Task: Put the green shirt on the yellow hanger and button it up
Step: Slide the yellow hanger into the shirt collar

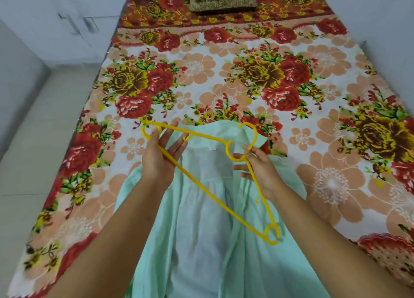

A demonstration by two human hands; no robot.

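The step in hand looks like the first one: bringing the hanger to the shirt, with nothing threaded or buttoned yet.

On the left, the left hand (160,161) supports the yellow hanger (208,137) near its far-left shoulder tip. Its fingers look mostly straight and spread, and the bottom bar lies across them. Whether the thumb clamps the bar cannot be told.

The hanger is held in the air above the shirt, turned askew. One shoulder tip points far-left, the other near-right, and the hook (256,134) reaches toward the far side of the bed (336,73). It is thin yellow plastic with a small notch hook on each arm and a loop at each end.

Under it, the green shirt (201,230) lies flat on the flowered bed cover. It is pale mint, front open and panels spread, so the lighter inside of the back shows. The collar (215,127) is farthest from the person and the hem runs out of view at the bottom edge. No buttons can be made out.

To the right, the right hand (261,172) grips the hanger just below its neck, fingers curled round the arm.

The next move probably calls for squaring the hanger to the collar, then sliding one shoulder tip into an armhole. The fabric looks thin and limp, so it would likely need lifting to let the tip pass.
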